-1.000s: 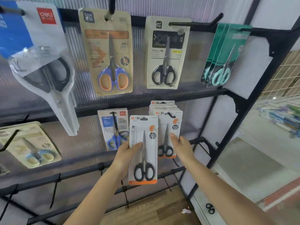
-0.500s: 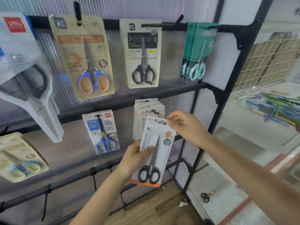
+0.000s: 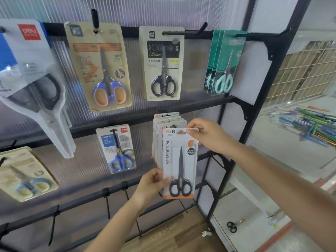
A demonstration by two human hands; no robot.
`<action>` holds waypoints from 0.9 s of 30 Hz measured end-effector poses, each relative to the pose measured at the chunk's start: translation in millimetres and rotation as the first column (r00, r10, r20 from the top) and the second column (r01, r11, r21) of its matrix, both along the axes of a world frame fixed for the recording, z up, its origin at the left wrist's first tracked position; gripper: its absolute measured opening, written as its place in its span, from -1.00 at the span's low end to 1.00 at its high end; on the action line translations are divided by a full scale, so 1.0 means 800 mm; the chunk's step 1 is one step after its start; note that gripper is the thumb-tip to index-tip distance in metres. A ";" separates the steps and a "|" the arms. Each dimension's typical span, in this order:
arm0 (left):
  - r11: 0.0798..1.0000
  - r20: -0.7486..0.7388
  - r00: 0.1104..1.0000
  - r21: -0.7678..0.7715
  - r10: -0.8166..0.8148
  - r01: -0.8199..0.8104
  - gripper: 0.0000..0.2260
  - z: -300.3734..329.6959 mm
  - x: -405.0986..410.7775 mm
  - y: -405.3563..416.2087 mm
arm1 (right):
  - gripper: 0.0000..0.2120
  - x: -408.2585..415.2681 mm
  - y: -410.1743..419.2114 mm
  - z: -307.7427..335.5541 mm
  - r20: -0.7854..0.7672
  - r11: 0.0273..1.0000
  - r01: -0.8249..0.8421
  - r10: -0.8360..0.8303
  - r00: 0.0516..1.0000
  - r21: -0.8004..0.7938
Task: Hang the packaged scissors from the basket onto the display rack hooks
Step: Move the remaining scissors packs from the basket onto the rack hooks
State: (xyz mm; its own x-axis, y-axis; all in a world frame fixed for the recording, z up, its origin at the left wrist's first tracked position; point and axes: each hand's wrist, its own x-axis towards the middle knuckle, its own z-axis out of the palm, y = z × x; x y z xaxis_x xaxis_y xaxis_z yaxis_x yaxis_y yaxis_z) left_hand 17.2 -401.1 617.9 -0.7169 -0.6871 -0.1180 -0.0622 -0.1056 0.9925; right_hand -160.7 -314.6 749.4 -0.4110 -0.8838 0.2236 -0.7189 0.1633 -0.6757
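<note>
On the display rack (image 3: 234, 161), a clear pack (image 3: 31, 70) at far left carries a red "deli" tag. Lower, a blue card (image 3: 116, 148) reads "HOME" under another deli logo. Up top, a cream card (image 3: 161, 63) says "Office Scissors". The left hand (image 3: 151, 186) pinches the lower left edge of the scissors pack (image 3: 179, 163), printed "SCISSORS", thumb on its front beside the black handles. The right hand (image 3: 209, 136) pinches its top right corner. The pack stands upright just before the hung stack (image 3: 163, 128).

The white-and-orange carded pack of black-handled scissors (image 3: 179, 164) has swung from tilted to upright, in front of the hanging stack of matching packs (image 3: 163, 124); the right hand (image 3: 209, 135) now pinches its top corner.
</note>
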 end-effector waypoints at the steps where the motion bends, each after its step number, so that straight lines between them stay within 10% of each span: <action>1: 1.000 0.012 1.000 -0.001 0.016 -0.016 -0.90 -0.002 0.000 -0.001 | -0.95 0.000 -0.005 -0.002 0.005 1.000 0.000 0.000 1.000 0.003; 27: 0.975 0.063 0.973 -0.014 0.221 -0.221 -0.78 -0.036 -0.050 -0.042 | -0.91 -0.019 -0.060 -0.043 -0.063 0.962 0.222 -0.235 0.970 -0.160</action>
State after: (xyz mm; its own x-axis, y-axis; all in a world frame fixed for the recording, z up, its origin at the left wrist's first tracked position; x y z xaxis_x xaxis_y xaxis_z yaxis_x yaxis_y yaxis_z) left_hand -22.7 -434.4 588.8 -0.5386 -0.8285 -0.1531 -0.1011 -0.1169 0.9880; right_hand -175.8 -362.6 715.0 -0.5732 -0.7221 0.3873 -0.7275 0.2309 -0.6461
